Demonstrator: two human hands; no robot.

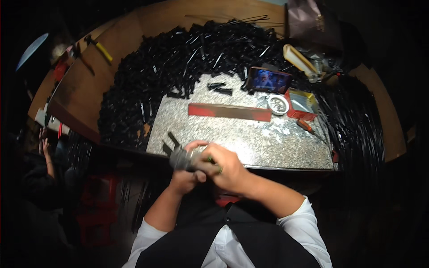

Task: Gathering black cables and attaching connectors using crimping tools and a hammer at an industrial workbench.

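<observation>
Above the near edge of the stone slab [210, 134], both my hands close around a grey, rounded tool-like object [180, 159], partly smeared by motion. Two flat dark prongs [172, 142] jut from its far left end. My left hand [183, 179] wraps it from below, with a fingertip showing beyond it. My right hand [230, 167] is closed over its right end, where small green marks show between the fingers. The fingers hide much of the object, so its exact kind is unclear. A long red-and-brown bar [229, 112] lies across the slab beyond my hands.
A heap of black parts [178, 58] surrounds the slab's back and left. Rightward are a phone [269, 80], a white round dish [278, 105] of small metal pieces, a red-yellow box [302, 103] and an orange-handled screwdriver [307, 127]. A yellow-handled hammer [103, 50] rests at the wooden wall.
</observation>
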